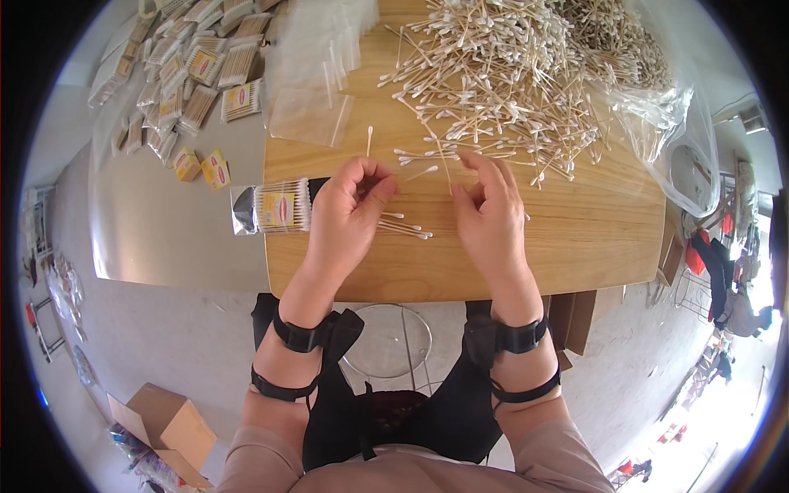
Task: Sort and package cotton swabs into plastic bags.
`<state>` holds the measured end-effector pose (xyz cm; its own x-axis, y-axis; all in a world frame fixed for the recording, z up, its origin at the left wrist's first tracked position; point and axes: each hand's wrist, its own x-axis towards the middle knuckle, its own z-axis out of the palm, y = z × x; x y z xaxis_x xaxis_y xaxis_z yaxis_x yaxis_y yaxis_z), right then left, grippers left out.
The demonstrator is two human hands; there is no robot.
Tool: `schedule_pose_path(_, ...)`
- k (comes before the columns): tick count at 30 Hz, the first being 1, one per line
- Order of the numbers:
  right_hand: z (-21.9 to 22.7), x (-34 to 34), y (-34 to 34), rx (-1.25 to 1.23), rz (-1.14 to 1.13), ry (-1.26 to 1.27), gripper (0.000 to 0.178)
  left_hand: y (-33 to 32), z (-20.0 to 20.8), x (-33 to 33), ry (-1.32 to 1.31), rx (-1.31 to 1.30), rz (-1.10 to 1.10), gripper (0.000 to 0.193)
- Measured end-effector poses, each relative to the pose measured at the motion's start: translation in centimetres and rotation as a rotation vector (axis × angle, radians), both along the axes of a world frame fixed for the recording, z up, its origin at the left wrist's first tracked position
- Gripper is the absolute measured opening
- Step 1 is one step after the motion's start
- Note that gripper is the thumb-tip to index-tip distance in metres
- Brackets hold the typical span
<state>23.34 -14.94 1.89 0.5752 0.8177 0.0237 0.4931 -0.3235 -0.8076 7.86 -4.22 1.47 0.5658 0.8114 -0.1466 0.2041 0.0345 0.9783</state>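
My left hand is closed in a pinch, with a white-tipped cotton swab sticking up past its fingers. My right hand has thumb and forefinger brought together on another cotton swab, which slants up toward the pile. Between and beyond the hands, several loose cotton swabs lie on the wooden table. Left of my left wrist rests a clear packet of cotton swabs with a yellow label, beside a black object partly hidden by the hand.
A large heap of cotton swabs covers the table's far right, next to a clear plastic bag. Empty zip bags lie at the far left of the wood. Filled packets and yellow label cards sit on a metal surface.
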Motion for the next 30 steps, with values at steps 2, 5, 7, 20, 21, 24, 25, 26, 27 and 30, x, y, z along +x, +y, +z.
schedule_pose_path(2, 1.2, -0.6, 0.3, 0.024, -0.03, -0.069, 0.019, -0.1, 0.0, -0.1, -0.048, -0.068, 0.0, 0.008)
schedule_pose_path(5, 1.1, -1.1, 0.3, 0.123, 0.018, 0.552, 0.014, -0.2, 0.1, -0.1, -0.055, -0.159, -0.037, 0.008)
schedule_pose_path(7, 1.3, -1.1, 0.3, 0.092, -0.015, 0.676, 0.012, -0.3, 0.1, -0.1, -0.041, -0.151, -0.078, 0.008)
schedule_pose_path(20, 0.7, 1.1, 0.0, 0.559, -0.198, 1.206, 0.015, 1.5, -1.2, -1.1, 0.227, 0.411, 0.098, 0.011)
schedule_pose_path(21, 0.7, 1.4, -0.3, 0.558, -0.197, 1.207, 0.015, 1.7, -1.7, -1.1, 0.274, 0.539, 0.095, 0.014)
schedule_pose_path(24, 0.6, 2.6, -1.2, 0.561, -0.317, 1.086, 0.015, 1.3, -1.5, -0.8, 0.369, 0.649, 0.067, 0.017)
schedule_pose_path(25, 0.9, 3.2, -1.5, 0.497, -0.279, 0.987, 0.015, 1.1, -1.3, -0.5, 0.414, 0.639, 0.043, 0.018)
schedule_pose_path(26, 1.0, 3.5, -1.7, 0.432, -0.242, 0.887, 0.014, 1.0, -1.3, -0.3, 0.413, 0.638, 0.044, 0.018)
schedule_pose_path(27, 0.9, 3.3, -1.6, 0.432, -0.243, 0.885, 0.014, 0.9, -1.3, 0.0, 0.45, 0.653, 0.054, 0.017)
schedule_pose_path(30, 0.8, 2.5, -0.9, 0.307, -0.312, 0.609, 0.014, 1.2, -1.3, -0.1, 0.49, 0.646, 0.049, 0.016)
